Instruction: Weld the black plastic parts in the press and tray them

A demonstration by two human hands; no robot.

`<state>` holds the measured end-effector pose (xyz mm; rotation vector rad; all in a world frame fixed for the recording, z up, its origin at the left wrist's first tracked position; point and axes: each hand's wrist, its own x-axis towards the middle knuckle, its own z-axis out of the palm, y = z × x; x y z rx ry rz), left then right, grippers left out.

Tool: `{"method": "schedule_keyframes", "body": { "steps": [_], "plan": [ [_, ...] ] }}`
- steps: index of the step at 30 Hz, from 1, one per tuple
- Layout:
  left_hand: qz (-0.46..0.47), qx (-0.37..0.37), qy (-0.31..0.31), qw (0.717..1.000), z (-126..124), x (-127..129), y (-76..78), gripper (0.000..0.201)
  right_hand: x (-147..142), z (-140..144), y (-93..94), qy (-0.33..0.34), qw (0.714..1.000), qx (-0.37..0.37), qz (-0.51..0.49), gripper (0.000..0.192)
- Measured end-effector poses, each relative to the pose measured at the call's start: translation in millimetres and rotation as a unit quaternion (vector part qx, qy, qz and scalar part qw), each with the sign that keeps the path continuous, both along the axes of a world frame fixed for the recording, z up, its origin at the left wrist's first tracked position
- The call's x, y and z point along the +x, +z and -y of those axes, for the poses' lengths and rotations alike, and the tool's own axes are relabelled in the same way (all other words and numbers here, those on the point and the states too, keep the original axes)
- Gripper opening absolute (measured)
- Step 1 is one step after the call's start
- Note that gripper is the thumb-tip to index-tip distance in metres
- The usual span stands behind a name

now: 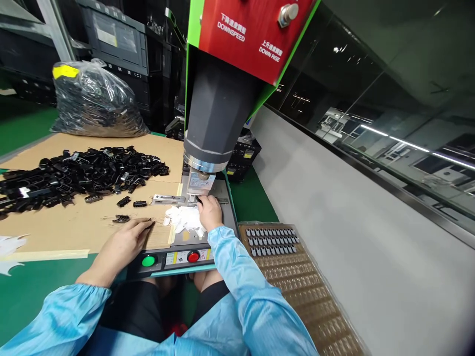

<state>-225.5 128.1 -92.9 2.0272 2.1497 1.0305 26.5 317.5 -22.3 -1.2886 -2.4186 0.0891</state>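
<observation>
A worker's right hand (pixel 210 211) pinched a small black part (pixel 201 200) into the fixture beneath the press horn (pixel 201 182), the loading step, while the left hand (pixel 124 241) rested flat and released near loose parts (pixel 121 218), seating likely needing care.

A factory floor: press machine (pixel 218 99), heaped black plastic parts (pixel 81 173).

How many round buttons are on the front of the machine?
2. The green button sits on the machine's front panel near the left hand; the red button is further right, below the right hand. Sleeves may hide others.
</observation>
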Motion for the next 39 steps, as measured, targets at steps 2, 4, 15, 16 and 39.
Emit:
{"method": "schedule_keyframes", "body": {
  "steps": [2,4,15,16,39],
  "plan": [
    [-0.006,-0.021,0.011,1.000,2.6,-1.0,1.8,0.049,0.9,2.2,3.4,0.009,0.999,0.014,0.044,0.034],
    [0.008,-0.029,0.025,0.999,0.9,0.4,7.6,0.049,2.8,4.1,6.4,0.018,0.997,0.023,0.072,0.039],
    [-0.017,-0.011,-0.009,1.000,-133.3,65.6,56.3,0.047,11.4,8.0,19.9,0.045,0.993,0.020,0.105,0.053],
    [-0.023,-0.014,-0.013,1.000,-140.4,69.7,55.2,0.047,12.1,7.9,19.2,0.045,0.993,0.021,0.104,0.053],
    [-0.062,-0.098,-0.076,0.990,21.6,5.8,5.2,0.082,187.3,52.8,-9.7,0.079,0.995,-0.053,-0.030,0.072]
  ]
}}
